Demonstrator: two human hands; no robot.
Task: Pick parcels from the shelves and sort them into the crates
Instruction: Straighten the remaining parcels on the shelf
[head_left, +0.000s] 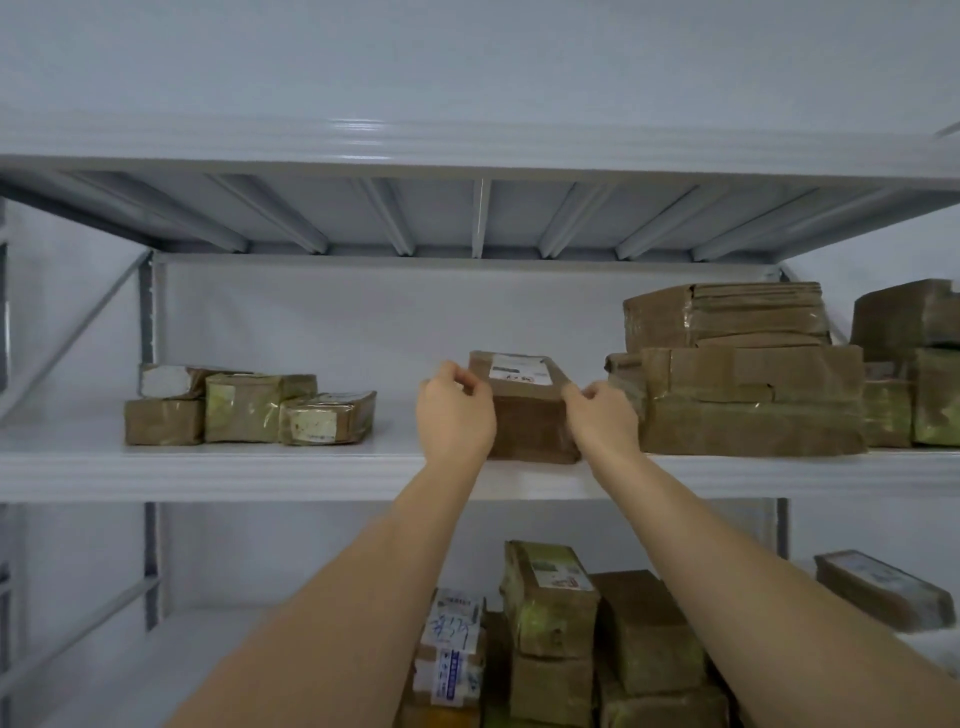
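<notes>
Two hands flank a taped cardboard parcel (524, 410) at the front edge of the middle shelf (208, 473): left hand (454, 410) and right hand (602, 415) pinch its top corners. It looks stiff, tape-slick, probably light; gripping lower on the sides would hold better.

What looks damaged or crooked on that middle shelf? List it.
The big parcel right of the hands has torn, peeling cardboard patches and wrinkled tape. The bundle stacked on it sits skewed. The small parcels on the left lie at mixed angles. The parcel gripped between left hand and right hand looks intact.
</notes>
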